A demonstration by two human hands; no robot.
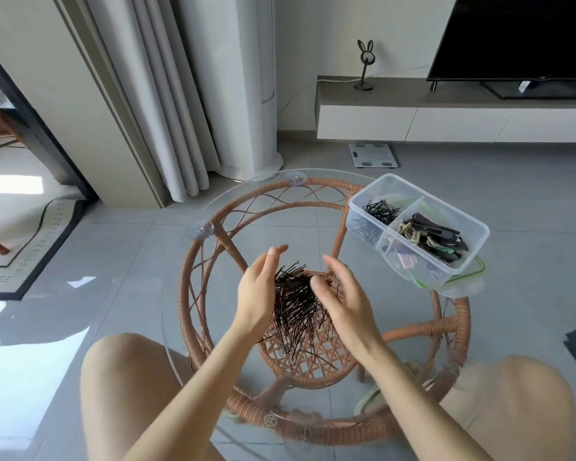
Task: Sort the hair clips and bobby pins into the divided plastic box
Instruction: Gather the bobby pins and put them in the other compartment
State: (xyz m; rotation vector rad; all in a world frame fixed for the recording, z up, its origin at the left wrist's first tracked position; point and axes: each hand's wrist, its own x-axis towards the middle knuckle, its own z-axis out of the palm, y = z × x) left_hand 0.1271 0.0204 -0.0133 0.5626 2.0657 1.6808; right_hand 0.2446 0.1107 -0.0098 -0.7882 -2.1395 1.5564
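Bare knees (123, 371) frame the near edge of a round glass table (163, 304) on a rattan frame (193, 277). Over the middle, the left hand (261, 294) and right hand (343, 301) face each other palm to palm, fingers straight, pressing a loose pile of bobby pins (296, 304) between them on the glass. Bare glass lies open to the left of the hands. The divided plastic box (479, 227) sits well apart at the far right edge, holding black pins (381, 209) in one compartment and hair clips (429, 234) in another.
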